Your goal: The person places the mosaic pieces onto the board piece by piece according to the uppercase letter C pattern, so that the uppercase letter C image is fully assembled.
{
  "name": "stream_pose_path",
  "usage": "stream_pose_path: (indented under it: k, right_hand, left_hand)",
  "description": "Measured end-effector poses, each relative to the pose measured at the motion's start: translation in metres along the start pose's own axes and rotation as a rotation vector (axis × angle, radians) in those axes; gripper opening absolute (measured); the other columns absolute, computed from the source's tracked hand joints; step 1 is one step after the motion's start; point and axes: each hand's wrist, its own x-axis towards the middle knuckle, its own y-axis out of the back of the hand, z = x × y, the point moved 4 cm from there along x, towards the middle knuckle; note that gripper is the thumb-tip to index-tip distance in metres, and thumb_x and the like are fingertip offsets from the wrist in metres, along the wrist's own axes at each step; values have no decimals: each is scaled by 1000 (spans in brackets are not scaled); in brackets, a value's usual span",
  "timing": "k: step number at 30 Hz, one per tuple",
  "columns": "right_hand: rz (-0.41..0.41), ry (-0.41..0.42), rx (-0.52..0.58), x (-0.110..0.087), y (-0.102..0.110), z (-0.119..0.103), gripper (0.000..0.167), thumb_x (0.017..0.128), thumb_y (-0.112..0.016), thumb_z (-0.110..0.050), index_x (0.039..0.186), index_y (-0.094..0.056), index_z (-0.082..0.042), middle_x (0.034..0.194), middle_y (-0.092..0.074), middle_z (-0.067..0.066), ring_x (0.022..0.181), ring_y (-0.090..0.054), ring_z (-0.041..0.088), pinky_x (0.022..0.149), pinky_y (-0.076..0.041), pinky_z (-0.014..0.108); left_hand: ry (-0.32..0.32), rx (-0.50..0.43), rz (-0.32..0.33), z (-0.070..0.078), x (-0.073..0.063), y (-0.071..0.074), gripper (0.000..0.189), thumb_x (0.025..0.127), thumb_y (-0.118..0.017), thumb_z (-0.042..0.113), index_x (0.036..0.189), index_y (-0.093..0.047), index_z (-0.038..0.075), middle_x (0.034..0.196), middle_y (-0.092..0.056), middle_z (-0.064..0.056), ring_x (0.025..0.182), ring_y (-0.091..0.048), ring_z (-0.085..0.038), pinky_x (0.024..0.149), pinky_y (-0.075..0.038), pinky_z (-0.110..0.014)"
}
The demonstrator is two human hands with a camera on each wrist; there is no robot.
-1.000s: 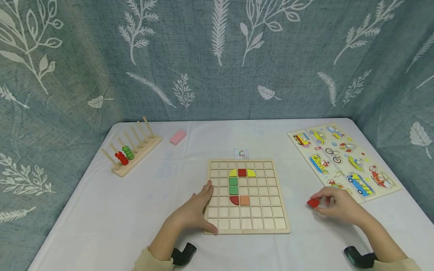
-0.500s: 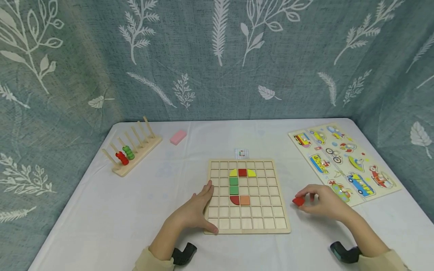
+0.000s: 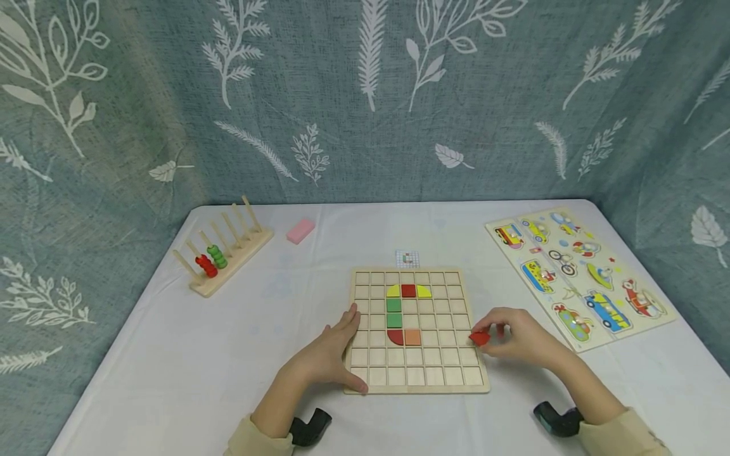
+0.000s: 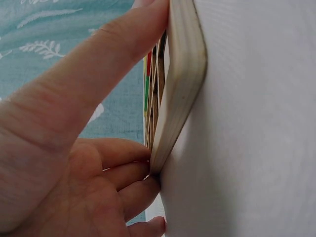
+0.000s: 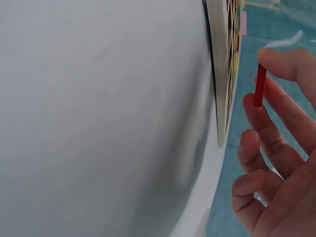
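Observation:
My right hand [image 3: 516, 335] pinches a flat red wooden piece [image 3: 480, 338] between thumb and fingertips, over the right edge of the gridded wooden board [image 3: 445, 389]. In the right wrist view the red piece [image 5: 260, 88] shows edge-on, raised off the tablecloth. My left hand [image 3: 325, 354] rests against the board's left side, fingers stretched along the edge and thumb at the near corner. On the grid sit two yellow quarter-rounds with a red square [image 3: 408, 291] between them, two green squares [image 3: 393, 313], a red quarter-round [image 3: 395, 337] and an orange square [image 3: 412, 337].
A small printed pattern card [image 3: 407, 258] lies just behind the board. At the back left are a peg rack [image 3: 239, 256] with red and green beads and a pink block [image 3: 300, 231]. A vehicle picture puzzle [image 3: 576, 272] lies on the right.
My right hand has moved left with the red piece, from beside the vehicle puzzle to the board's right edge. The left hand has stayed put.

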Motion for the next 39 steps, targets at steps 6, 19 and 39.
stream_pose_path:
  k: [6,19,39]
  right_hand:
    - [-27,29,50,6,-6,-6,25,69,-77,-9,92,-70,-12,84,-62,-8,67,-49,11,57,-42,22]
    - [-32,31,38,20,-20,-15,22,69,-78,-13,89,-69,-13,80,-61,-10,66,-47,9,55,-41,21]
    - [-103,34,-5,36,-35,-31,22,73,-76,-17,95,-71,-15,75,-55,-9,63,-44,6,55,-40,20]
  left_hand:
    - [-1,0,4,0,0,0,124,49,-89,32,141,-18,-9,151,-7,-17,137,-11,-30,108,-12,-51]
    - [1,-19,10,3,0,1,124,48,-90,31,141,-18,-10,151,-8,-19,137,-11,-32,108,-12,-52]
    - [-6,-10,-2,1,2,0,123,49,-89,32,141,-18,-9,151,-7,-18,137,-12,-32,108,-12,-52]
